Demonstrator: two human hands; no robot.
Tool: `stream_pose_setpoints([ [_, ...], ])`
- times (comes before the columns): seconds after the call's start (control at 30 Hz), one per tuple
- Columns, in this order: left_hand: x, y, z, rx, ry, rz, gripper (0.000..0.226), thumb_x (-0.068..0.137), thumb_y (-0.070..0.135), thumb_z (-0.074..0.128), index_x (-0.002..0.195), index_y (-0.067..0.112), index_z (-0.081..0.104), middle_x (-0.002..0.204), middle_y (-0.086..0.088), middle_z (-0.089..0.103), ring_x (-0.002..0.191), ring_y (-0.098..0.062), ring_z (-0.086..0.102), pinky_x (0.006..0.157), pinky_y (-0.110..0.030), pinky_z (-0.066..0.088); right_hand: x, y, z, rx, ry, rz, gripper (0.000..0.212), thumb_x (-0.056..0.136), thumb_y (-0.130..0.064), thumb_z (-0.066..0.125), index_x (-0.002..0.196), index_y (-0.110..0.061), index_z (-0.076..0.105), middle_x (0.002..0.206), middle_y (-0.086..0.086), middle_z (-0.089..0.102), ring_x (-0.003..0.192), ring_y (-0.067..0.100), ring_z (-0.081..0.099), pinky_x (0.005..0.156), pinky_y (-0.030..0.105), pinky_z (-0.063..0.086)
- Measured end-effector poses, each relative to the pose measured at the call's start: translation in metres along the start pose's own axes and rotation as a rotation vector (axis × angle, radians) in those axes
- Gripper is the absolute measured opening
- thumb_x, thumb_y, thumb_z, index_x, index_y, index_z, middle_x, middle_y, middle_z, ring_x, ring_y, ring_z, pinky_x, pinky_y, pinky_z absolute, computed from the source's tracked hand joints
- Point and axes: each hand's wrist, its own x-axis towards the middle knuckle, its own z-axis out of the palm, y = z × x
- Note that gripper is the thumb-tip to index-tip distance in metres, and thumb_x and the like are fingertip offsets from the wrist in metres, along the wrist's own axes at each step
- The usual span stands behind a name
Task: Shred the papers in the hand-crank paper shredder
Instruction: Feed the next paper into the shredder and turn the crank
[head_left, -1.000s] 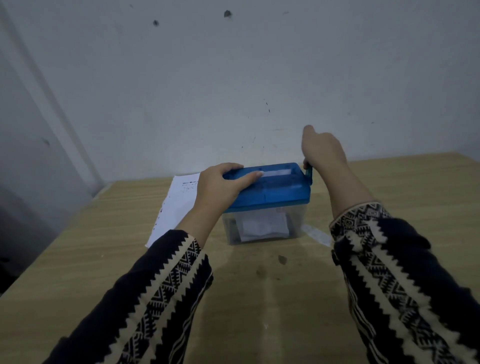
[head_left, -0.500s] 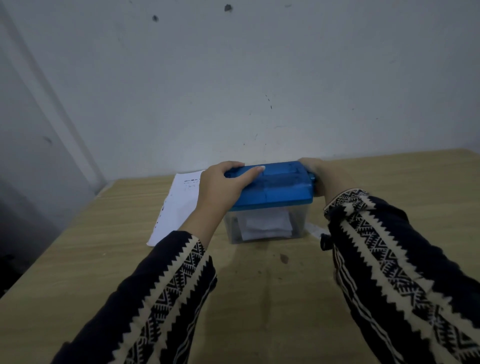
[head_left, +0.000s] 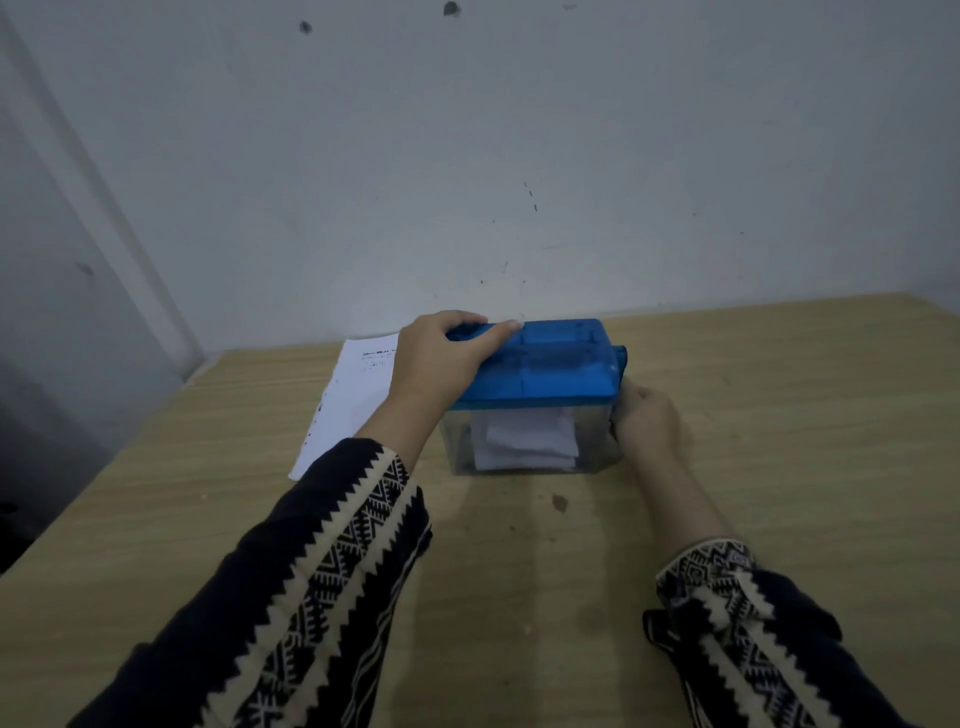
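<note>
Left fingers (head_left: 457, 318) clasp the shredder (head_left: 540, 364) at its left end; right fingers (head_left: 631, 400) grip the crank (head_left: 621, 358) low beside it.

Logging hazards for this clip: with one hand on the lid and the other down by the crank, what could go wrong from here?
The left hand holds only the left end of the blue lid; force from the right hand on the crank might tilt or slide it. That hand sits low beside the clear bin, near the table, so knuckles may scrape. The white paper piled under the lid could jam.
</note>
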Motion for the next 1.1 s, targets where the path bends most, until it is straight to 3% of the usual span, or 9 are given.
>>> stream_pose_setpoints([
  [0.1, 0.000, 0.001, 0.002, 0.020, 0.017, 0.005, 0.056, 0.070, 0.065, 0.075, 0.105, 0.021, 0.074, 0.104, 0.011, 0.068, 0.099, -0.005, 0.060, 0.082, -0.018, 0.047, -0.013, 0.006, -0.002, -0.011, 0.059, -0.107, 0.057, 0.103, -0.044, 0.038, 0.059, -0.010, 0.050, 0.060, 0.006, 0.055, 0.058, 0.023, 0.050, 0.056, 0.034, 0.035],
  [0.2, -0.001, 0.002, 0.003, 0.030, 0.028, 0.009, 0.056, 0.071, 0.064, 0.075, 0.105, 0.020, 0.074, 0.103, 0.012, 0.067, 0.098, -0.005, 0.059, 0.082, -0.019, 0.046, -0.029, 0.004, -0.007, 0.015, 0.155, -0.304, 0.064, 0.103, -0.050, 0.032, 0.050, -0.016, 0.038, 0.047, 0.000, 0.041, 0.046, 0.018, 0.038, 0.050, 0.030, 0.028],
  [0.37, 0.000, 0.002, 0.002, 0.036, 0.023, 0.009, 0.061, 0.070, 0.063, 0.077, 0.110, 0.017, 0.073, 0.107, 0.010, 0.067, 0.101, -0.007, 0.058, 0.087, -0.021, 0.046, -0.045, -0.010, -0.024, -0.015, 0.336, -0.571, 0.058, 0.096, -0.051, 0.039, 0.046, -0.025, 0.029, 0.040, -0.010, 0.025, 0.039, 0.008, 0.023, 0.044, 0.026, 0.016],
  [0.57, 0.001, 0.004, -0.001, 0.066, 0.000, 0.008, 0.061, 0.070, 0.061, 0.078, 0.113, 0.018, 0.072, 0.110, 0.010, 0.065, 0.100, -0.005, 0.054, 0.086, -0.019, 0.042, -0.032, -0.086, -0.025, 0.243, 0.438, -0.793, 0.053, 0.097, -0.031, 0.052, 0.050, -0.020, 0.028, 0.044, -0.010, 0.023, 0.041, 0.008, 0.023, 0.044, 0.019, 0.016],
  [0.67, 0.000, 0.002, -0.002, 0.059, -0.007, 0.007, 0.060, 0.072, 0.059, 0.078, 0.114, 0.018, 0.072, 0.113, 0.009, 0.065, 0.102, -0.006, 0.055, 0.088, -0.020, 0.043, -0.002, -0.113, -0.016, 0.248, 0.235, -0.728, 0.049, 0.096, -0.024, 0.052, 0.053, -0.019, 0.030, 0.048, -0.005, 0.030, 0.047, 0.005, 0.029, 0.048, 0.019, 0.022],
  [0.77, 0.000, 0.000, -0.001, 0.052, -0.007, 0.013, 0.059, 0.072, 0.060, 0.077, 0.114, 0.019, 0.072, 0.114, 0.009, 0.065, 0.103, -0.006, 0.055, 0.088, -0.021, 0.044, 0.024, -0.095, -0.006, 0.107, 0.009, -0.628, 0.047, 0.099, -0.032, 0.051, 0.064, 0.000, 0.050, 0.065, 0.020, 0.054, 0.060, 0.010, 0.042, 0.057, 0.025, 0.032],
  [0.83, 0.001, 0.000, -0.001, 0.044, -0.002, 0.012, 0.058, 0.072, 0.061, 0.077, 0.113, 0.020, 0.072, 0.113, 0.009, 0.066, 0.104, -0.007, 0.057, 0.090, -0.023, 0.047, 0.030, -0.078, -0.004, 0.157, -0.073, -0.502, 0.047, 0.100, -0.039, 0.049, 0.066, -0.007, 0.057, 0.070, 0.011, 0.059, 0.066, 0.012, 0.049, 0.065, 0.028, 0.040],
  [0.93, 0.000, 0.000, -0.002, 0.034, 0.004, 0.009, 0.058, 0.072, 0.061, 0.076, 0.111, 0.019, 0.073, 0.111, 0.009, 0.066, 0.104, -0.007, 0.058, 0.092, -0.026, 0.050, 0.032, -0.066, -0.005, 0.326, -0.069, -0.386, 0.046, 0.098, -0.047, 0.048, 0.065, -0.017, 0.061, 0.072, -0.002, 0.064, 0.074, 0.013, 0.058, 0.075, 0.035, 0.049],
  [1.1, -0.002, -0.001, 0.000, 0.020, 0.011, -0.002, 0.058, 0.072, 0.062, 0.076, 0.111, 0.019, 0.073, 0.111, 0.009, 0.067, 0.103, -0.008, 0.059, 0.092, -0.027, 0.050, 0.023, -0.064, -0.003, 0.216, -0.009, -0.526, 0.051, 0.100, -0.050, 0.042, 0.072, -0.011, 0.062, 0.072, -0.004, 0.062, 0.069, 0.006, 0.054, 0.070, 0.028, 0.046],
])
